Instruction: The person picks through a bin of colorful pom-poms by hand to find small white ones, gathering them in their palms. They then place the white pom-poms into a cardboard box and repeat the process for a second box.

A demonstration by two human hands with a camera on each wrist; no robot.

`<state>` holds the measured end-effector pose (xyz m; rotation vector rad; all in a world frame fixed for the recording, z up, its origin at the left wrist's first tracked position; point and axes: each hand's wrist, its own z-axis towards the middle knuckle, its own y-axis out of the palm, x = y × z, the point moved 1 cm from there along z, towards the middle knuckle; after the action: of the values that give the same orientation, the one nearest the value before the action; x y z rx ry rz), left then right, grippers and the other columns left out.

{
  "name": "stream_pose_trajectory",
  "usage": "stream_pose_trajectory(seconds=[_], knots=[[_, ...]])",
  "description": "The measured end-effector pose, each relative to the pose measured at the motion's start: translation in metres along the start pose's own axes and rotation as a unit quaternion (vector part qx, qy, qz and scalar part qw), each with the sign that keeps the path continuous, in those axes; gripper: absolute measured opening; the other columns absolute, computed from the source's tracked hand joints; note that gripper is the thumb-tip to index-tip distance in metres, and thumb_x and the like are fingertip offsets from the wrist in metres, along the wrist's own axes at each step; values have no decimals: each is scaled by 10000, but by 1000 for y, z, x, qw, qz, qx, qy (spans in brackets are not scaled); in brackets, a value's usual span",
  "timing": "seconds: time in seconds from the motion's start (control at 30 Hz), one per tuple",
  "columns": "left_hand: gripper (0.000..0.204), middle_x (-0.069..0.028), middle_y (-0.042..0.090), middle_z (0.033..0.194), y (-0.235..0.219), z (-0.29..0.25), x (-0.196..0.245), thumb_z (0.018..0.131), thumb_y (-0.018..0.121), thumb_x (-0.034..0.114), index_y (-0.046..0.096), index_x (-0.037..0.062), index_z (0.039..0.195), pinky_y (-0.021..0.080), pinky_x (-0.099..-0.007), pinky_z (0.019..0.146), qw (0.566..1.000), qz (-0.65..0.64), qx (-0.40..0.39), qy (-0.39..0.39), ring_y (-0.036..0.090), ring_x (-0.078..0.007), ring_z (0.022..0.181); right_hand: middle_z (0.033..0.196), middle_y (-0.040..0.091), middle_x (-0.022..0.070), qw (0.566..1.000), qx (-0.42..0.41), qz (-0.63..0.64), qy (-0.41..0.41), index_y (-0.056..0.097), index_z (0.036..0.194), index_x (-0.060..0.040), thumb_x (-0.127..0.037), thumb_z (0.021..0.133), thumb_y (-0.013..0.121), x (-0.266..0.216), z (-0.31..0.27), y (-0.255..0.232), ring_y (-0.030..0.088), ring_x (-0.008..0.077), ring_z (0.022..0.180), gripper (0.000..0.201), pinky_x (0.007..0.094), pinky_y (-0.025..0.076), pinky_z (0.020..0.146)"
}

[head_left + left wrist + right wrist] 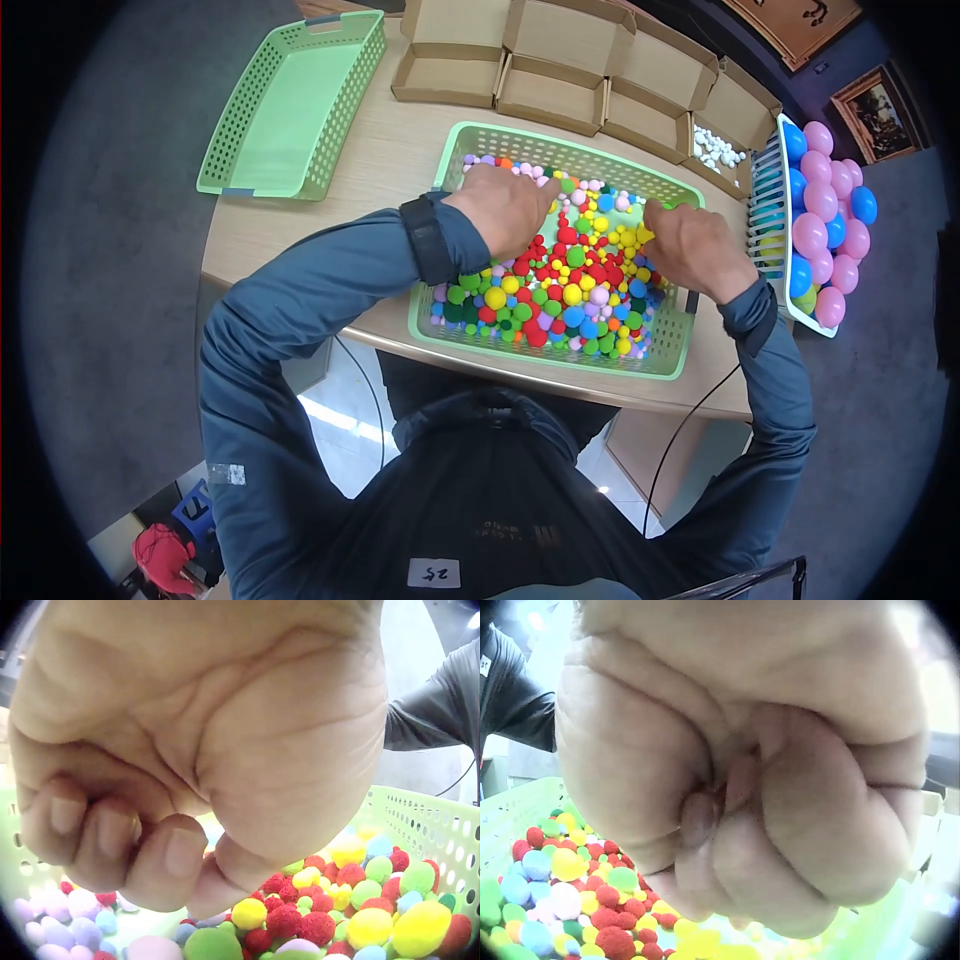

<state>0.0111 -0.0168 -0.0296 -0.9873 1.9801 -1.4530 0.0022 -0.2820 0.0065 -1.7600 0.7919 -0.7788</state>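
Reaching into a green basket [442, 318] heaped with pom-poms [560, 280], both hands work over the pile. The left hand [505, 208] sits over the far-left part of the heap, knuckles up; in the left wrist view its fingers [112, 840] are curled tight into the palm, and whether anything is pinched inside them cannot be told. The right hand [695, 250] hovers over the far-right part of the heap, close to the basket's right wall; in the right wrist view its fingers [795, 847] are also balled into a fist, thumb tucked against them, and no pom-pom shows between them, so what it holds cannot be told either.

Under and between the 2 hands lie red, yellow, green, blue and pale purple pom-poms of mixed sizes, red ones thickest just below the left hand. Beyond the left hand, well apart, a 2nd green basket [230, 150] lies on the table [380, 170]. Past both hands stands a row of open cardboard boxes [550, 70], the one nearest the right hand holding small white pieces [718, 150]. Just beside the right hand, outside the basket wall, a white bin [780, 240] carries pink and blue balls [825, 220].
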Motion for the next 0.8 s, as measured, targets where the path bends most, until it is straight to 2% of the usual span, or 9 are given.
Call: stream_pose_trajectory(seconds=[0.1,0.23,0.3,0.33,0.4,0.47,0.67,0.73,0.8], knots=[[764,-112,738,924,-10,3,6,870,688,194,410,103,1575,553,-443,669,1000,11,-10,-1,735,-293,808,815,702,166,999,4,-34,4,574,1303,23,-246,902,643,7,3,7,721,345,757,488,462,556,658],[736,-123,741,979,-10,16,6,884,679,196,425,97,1567,569,-458,698,1000,-20,-12,-17,744,-309,861,838,713,175,997,24,-80,-1,577,1295,22,-232,899,641,10,11,31,728,342,778,475,457,558,666],[540,-108,769,1039,-7,18,6,870,702,180,592,86,1390,576,-414,701,1000,8,6,-11,757,-279,959,868,720,201,998,-7,-62,20,567,1308,26,-207,895,628,7,16,38,728,361,809,478,476,564,689],[429,-107,769,1062,-13,16,6,869,707,182,670,97,1288,579,-419,722,1000,2,-26,-11,756,-283,989,868,720,201,998,-7,-64,19,567,1308,26,-207,895,628,5,17,32,728,361,809,478,476,564,689],[376,-107,769,1067,-21,5,9,867,710,184,697,103,1234,579,-420,731,999,7,-42,-7,756,-284,992,967,711,242,991,-111,49,56,536,1393,-37,-184,885,628,4,16,15,710,422,916,537,519,559,755],[281,-115,769,1080,-27,-5,14,870,714,192,736,112,1138,578,-421,756,998,-2,-60,-2,755,-287,1001,984,710,248,993,-92,36,70,523,1393,-43,-188,885,626,13,13,9,707,426,934,538,526,558,774],[311,-113,766,1102,-30,5,27,883,705,199,703,107,1180,575,-421,783,1000,-23,-7,14,752,-295,1008,1006,708,268,994,-61,50,81,513,1325,-40,-219,872,634,18,25,22,699,442,961,502,552,553,809],[320,-113,765,1097,-27,9,22,884,701,202,693,104,1189,574,-420,786,999,-33,-8,5,751,-299,1006,997,708,269,989,-108,25,96,533,1303,-42,-204,872,622,10,28,24,697,447,966,469,547,551,814],[330,-113,765,1091,-21,7,18,886,696,206,684,100,1198,572,-419,790,999,-44,-10,-5,750,-303,1005,995,708,268,989,-116,31,88,533,1303,-47,-201,876,618,7,28,23,697,446,968,462,544,551,817]])
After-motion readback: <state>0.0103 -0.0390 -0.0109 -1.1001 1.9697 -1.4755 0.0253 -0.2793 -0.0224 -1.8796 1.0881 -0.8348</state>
